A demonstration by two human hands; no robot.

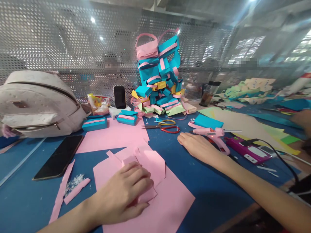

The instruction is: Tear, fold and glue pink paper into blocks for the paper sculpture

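Note:
My left hand lies over a folded pink paper piece, its fingers curled across it and the thumb at the near side. Beneath is a larger pink paper sheet on the blue tabletop. Farther right, my right hand rests on the table with its fingers curled together; whatever they may hold is hidden. Just beyond that hand lie scissors with red and yellow handles. A pink glue gun rests right behind its wrist, beside a blue paper piece.
A pale backpack and a dark phone are at left. Stacked blue and pink paper bags stand against the perforated metal screen. A purple power bank with a cable and a bottle are at right.

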